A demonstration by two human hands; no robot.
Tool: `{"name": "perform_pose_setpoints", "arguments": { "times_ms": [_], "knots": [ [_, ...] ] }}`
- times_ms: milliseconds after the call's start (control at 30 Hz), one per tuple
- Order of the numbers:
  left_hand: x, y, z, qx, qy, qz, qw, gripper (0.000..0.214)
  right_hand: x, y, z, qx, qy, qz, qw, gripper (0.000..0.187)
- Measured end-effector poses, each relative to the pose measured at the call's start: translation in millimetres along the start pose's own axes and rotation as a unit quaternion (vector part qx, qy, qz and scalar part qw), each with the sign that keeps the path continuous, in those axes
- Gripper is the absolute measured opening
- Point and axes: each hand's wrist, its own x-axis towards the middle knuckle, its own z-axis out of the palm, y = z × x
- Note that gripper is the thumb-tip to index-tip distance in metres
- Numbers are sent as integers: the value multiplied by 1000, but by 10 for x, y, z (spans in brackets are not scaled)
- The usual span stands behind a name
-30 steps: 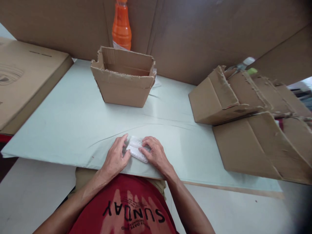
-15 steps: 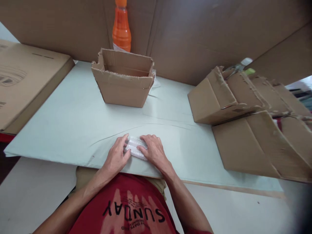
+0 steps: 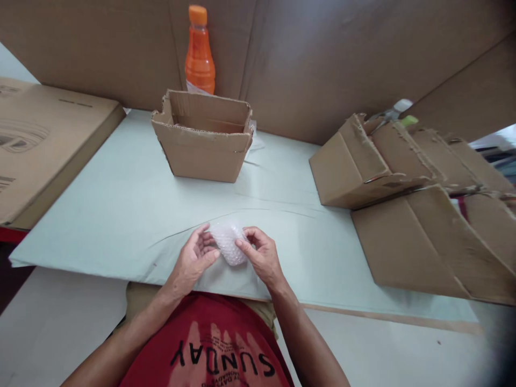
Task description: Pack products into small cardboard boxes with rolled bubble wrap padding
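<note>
A small bundle of clear bubble wrap (image 3: 229,244) is tilted up near the front edge of the cloth-covered table. What may be inside it cannot be made out. My right hand (image 3: 262,253) pinches its right edge between thumb and fingers. At the bundle's left side, my left hand (image 3: 196,255) is open, palm turned toward it and fingers apart. The left thumb tip is beside or lightly touching the wrap.
An open cardboard box (image 3: 203,156) stands at the back, with an orange bottle (image 3: 199,59) behind it. Several cut cardboard boxes (image 3: 403,236) line the right side. A large flat carton (image 3: 52,145) lies at the left. Pale green cloth (image 3: 116,204) covers the table.
The bubble wrap has gone from lying flat between both hands to being tilted up in my right hand. My left hand has opened and turned its palm. The camera view shifted slightly upward.
</note>
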Motion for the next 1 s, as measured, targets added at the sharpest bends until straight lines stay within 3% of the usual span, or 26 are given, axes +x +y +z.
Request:
{"name": "perform_pose_setpoints", "arguments": {
  "times_ms": [100,233,333,400,500,667,767,833,867,933,1000],
  "knots": [
    [5,55,101,-29,-69,-31,997,51,-42,1,76,33,7,22,999,20],
    [48,113,70,80,-51,-33,995,31,-44,-36,56,22,-17,7,1000,21],
    [90,169,2,187,-63,11,980,22,2,-93,0,27,-76,3,997,41],
    [108,201,-15,216,-79,27,973,22,45,-113,-9,14,-107,5,994,36],
    [133,208,-5,163,-101,14,981,34,107,-95,30,-1,-83,6,997,20],
    [236,128,-47,135,-95,-26,986,26,153,-17,119,1,-69,6,998,29],
    [370,190,-148,192,-90,27,977,30,179,21,108,14,-61,20,998,34],
    [511,364,-226,284,-44,144,947,35,220,31,49,37,-29,35,998,37],
    [602,494,-259,335,-5,225,915,37,247,30,5,46,-11,42,998,40],
    [823,816,-300,419,66,387,819,40,305,18,-99,47,19,50,997,40],
    [1086,1149,-306,481,97,491,720,48,359,1,-202,32,42,49,997,38]
  ]
}}
